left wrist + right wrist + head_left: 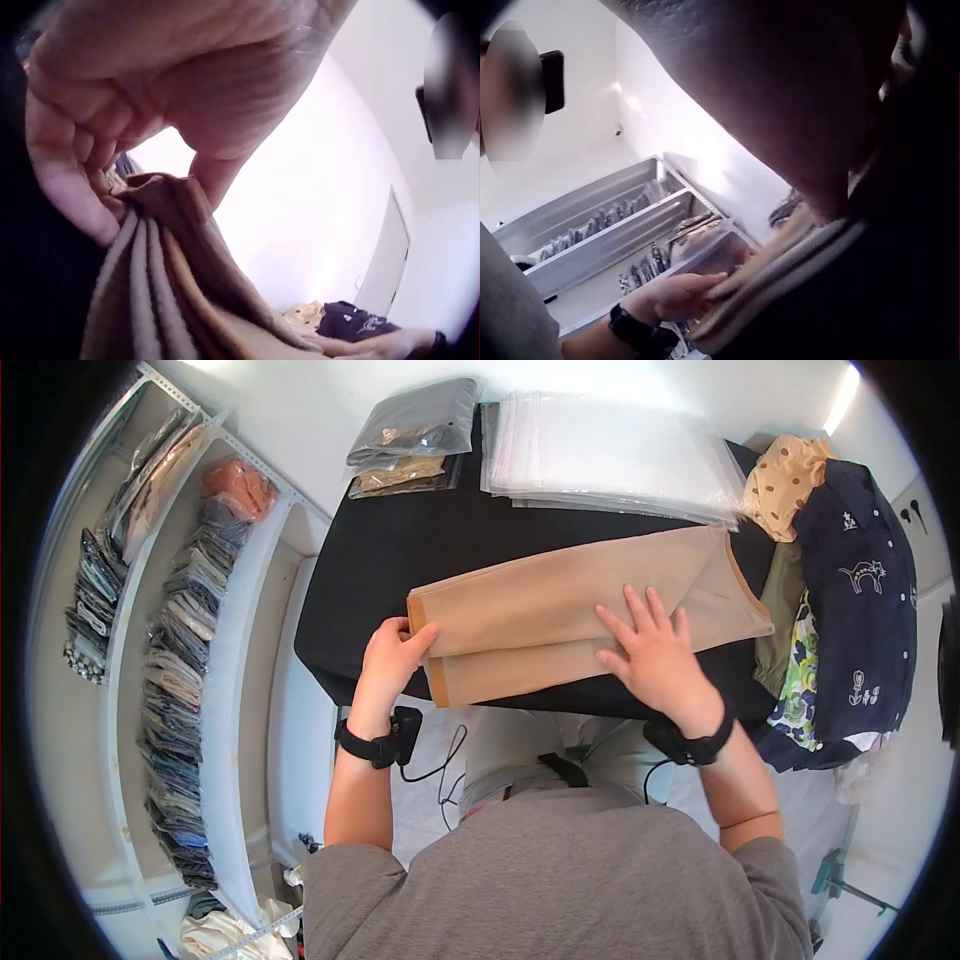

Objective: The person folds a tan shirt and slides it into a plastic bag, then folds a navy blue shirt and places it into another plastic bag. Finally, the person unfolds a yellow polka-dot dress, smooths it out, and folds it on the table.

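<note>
A tan garment [560, 607] with orange-brown edging lies folded lengthwise across the black-covered table. At its left end my left hand [395, 650] pinches the trimmed edge between thumb and fingers. In the left wrist view that hand [150, 97] holds several cloth layers of the garment [187, 255] bunched together, with the fingertips partly hidden behind the fabric. My right hand [655, 652] rests on the garment right of its middle, palm down with fingers spread. The right wrist view shows this hand [780, 97] dark and close, over the garment's edge.
Clear plastic bags [610, 450] are stacked at the table's back, left of them packed garments [415, 425]. Clothes lie along the right side, including a navy shirt [860, 580] and a dotted tan piece [785, 485]. Shelves [240, 690] with bagged clothes stand at the left.
</note>
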`<control>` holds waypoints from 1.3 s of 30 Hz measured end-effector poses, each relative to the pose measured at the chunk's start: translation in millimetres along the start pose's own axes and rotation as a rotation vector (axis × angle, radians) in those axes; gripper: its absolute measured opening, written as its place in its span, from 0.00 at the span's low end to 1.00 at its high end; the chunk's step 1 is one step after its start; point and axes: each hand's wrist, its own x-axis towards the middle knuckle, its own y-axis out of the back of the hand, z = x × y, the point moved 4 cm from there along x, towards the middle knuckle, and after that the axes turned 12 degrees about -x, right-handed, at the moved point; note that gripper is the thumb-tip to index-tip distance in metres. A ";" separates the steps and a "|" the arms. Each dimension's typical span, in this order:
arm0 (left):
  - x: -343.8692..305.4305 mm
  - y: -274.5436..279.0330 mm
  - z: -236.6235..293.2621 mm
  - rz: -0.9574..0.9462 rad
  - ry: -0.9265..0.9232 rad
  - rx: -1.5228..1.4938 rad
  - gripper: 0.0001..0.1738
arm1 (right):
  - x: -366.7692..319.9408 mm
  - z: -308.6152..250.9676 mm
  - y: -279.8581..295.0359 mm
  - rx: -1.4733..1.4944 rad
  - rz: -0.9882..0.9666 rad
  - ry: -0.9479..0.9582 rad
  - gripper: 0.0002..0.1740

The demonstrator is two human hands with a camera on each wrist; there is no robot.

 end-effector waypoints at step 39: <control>-18.6 30.7 -62.1 -0.045 0.146 -1.113 0.20 | 25.3 -97.0 -9.9 0.078 0.218 0.047 0.34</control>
